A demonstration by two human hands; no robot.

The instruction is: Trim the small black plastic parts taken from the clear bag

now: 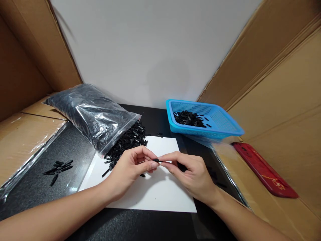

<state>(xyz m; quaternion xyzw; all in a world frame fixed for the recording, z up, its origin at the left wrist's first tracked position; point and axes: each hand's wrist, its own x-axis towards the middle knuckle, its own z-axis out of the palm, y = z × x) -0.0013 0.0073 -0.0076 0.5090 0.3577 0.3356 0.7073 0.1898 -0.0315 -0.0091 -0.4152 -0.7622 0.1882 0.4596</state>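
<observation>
Between my two hands, above a white sheet of paper (160,197), is a small black elongated piece (156,160). Thumb and fingers of my left hand (136,164) pinch it at one end. From the other side, the thumb and forefinger of my right hand (192,170) close on its right end. Just behind my left hand lies a heap of similar black pieces (130,136), spilling from the mouth of a clear plastic bag (92,113). My fingers partly cover the held piece, so its exact kind cannot be made out.
A blue plastic basket (225,132) at the back right holds more black pieces. A few others (59,169) lie on the dark tabletop (82,144) at left. A red flat object (265,170) rests on cardboard at right. Cardboard walls (278,73) flank the workspace.
</observation>
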